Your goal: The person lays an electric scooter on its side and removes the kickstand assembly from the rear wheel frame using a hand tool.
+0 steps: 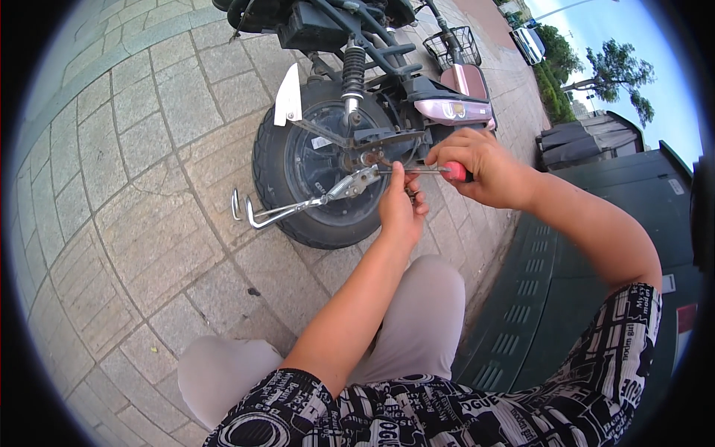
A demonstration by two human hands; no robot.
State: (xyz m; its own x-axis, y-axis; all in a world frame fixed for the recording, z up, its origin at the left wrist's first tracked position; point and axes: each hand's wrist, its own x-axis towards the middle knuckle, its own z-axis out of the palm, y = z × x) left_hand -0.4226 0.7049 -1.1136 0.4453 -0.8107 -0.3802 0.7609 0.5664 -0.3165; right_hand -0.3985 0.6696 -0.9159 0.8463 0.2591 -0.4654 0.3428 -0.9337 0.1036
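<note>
My right hand [477,165] is closed round the red and black handle of a screwdriver [456,172]. Its thin metal shaft points left, toward the side stand's bracket [363,179] at the wheel hub. My left hand [402,205] is close to that bracket, with its thumb raised against the shaft near the tip. The left fingers are curled, and something small and dark shows between them, too small to name. From the bracket a chrome side stand [287,211] extends left across the black rear wheel [320,223] of a two-wheeler.
A spring shock absorber [353,71] and a white plate [287,95] stand above the wheel. Behind is a pink scooter [454,112] with a wire basket [463,46]. A dark green metal cabinet [596,223] rises on my right. Stone paving [171,216] spreads to the left.
</note>
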